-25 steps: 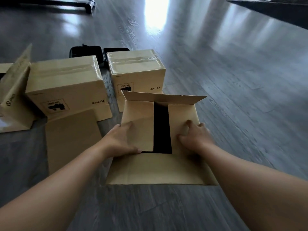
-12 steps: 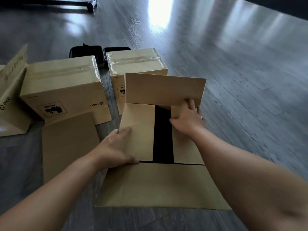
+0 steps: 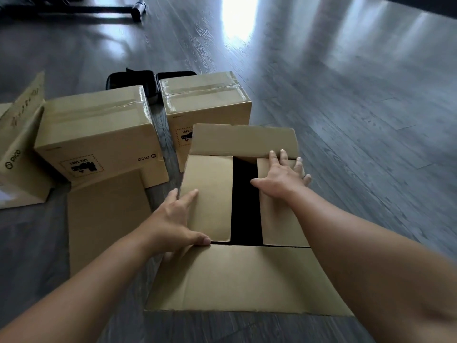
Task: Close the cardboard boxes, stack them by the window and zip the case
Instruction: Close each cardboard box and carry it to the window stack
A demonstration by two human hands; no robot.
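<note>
Grey wood-grain floor (image 3: 346, 120) spreads out around you, with a bright patch of glare on it far ahead of your hands.

Your left hand (image 3: 173, 226) lies flat on the left inner flap (image 3: 207, 199) of the open box (image 3: 247, 280) right in front of you; the fingers are straight, the forefinger reaches up the flap and the thumb rests along its near edge, so this grip is wide and pressing, not closed round anything. Your right hand (image 3: 282, 177) is spread wide on the right inner flap (image 3: 282, 219), fingers fanned, with the fingertips (image 3: 283, 152) touching the lower edge of the far flap (image 3: 243, 141), which leans towards you over them. Between your two hands the box's dark gap (image 3: 246, 201) shows. The near flap (image 3: 247, 280) lies folded out towards you, below both wrists.

Beyond your left hand stands a taped box (image 3: 99, 134), its side printed upside down with "PICO" and "UN 3481" in a dashed frame; a loose flap of it (image 3: 106, 219) lies on the floor just left of that hand. Beyond your right hand's fingertips, partly behind the far flap, stands a second taped box (image 3: 205, 100), with "UN 3481" readable upside down. Far to the left another open box (image 3: 22, 149) shows a "PICO" mark and some handwriting too small to read. Behind the two taped boxes sits the black case (image 3: 148, 82), its two halves lying open.
</note>
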